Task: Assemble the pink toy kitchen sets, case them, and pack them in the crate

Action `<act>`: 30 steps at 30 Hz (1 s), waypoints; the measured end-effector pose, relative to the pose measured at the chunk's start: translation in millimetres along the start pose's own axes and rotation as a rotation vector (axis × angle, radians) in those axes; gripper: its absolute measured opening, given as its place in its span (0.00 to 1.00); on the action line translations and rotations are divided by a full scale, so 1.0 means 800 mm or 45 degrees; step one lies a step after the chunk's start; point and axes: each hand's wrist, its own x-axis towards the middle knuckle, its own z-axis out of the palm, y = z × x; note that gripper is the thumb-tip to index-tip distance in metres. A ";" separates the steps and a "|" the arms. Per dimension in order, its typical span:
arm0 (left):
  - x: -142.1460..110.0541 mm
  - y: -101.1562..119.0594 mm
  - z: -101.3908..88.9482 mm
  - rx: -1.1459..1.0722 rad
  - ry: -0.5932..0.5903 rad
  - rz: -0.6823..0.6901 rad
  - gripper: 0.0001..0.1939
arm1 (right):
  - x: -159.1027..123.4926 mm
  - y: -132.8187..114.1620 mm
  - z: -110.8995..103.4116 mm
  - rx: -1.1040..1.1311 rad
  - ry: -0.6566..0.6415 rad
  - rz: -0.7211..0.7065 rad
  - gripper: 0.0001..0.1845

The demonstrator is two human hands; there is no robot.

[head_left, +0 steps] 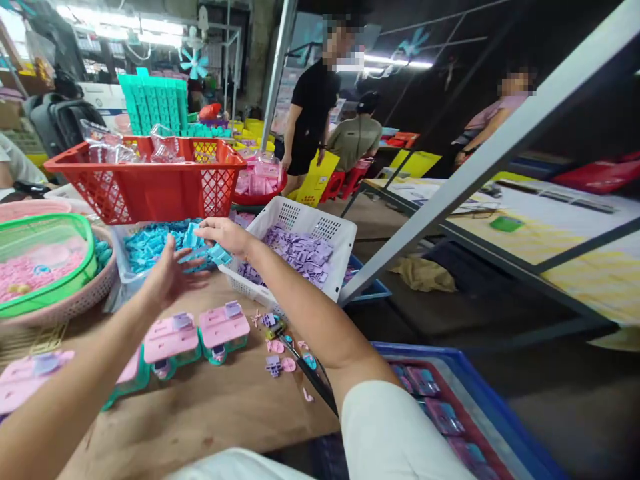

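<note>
My right hand (226, 237) reaches over a bin of blue plastic pieces (147, 247), its fingers closed on a light-blue plastic piece (192, 235). Another light-blue piece (219, 255) shows just below that hand; whether it is held too, I cannot tell. My left hand (169, 275) hovers at the near side of the bin, fingers apart, with nothing seen in it. On the brown table (210, 413) in front of me stand several pink-topped boxes (225, 323) with teal bases and small purple clips.
A white basket (345, 233) of purple pieces stands right of the bin, a red basket (155, 193) behind it. Green-rimmed and pink baskets (90, 257) are at left. A black-handled tool (315, 377) lies among small parts. A grey post (450, 200) slants at right; people (313, 100) are beyond.
</note>
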 end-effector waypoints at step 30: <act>-0.040 -0.100 0.013 -1.056 0.108 0.000 0.13 | 0.006 0.044 -0.031 -1.103 0.165 0.088 0.25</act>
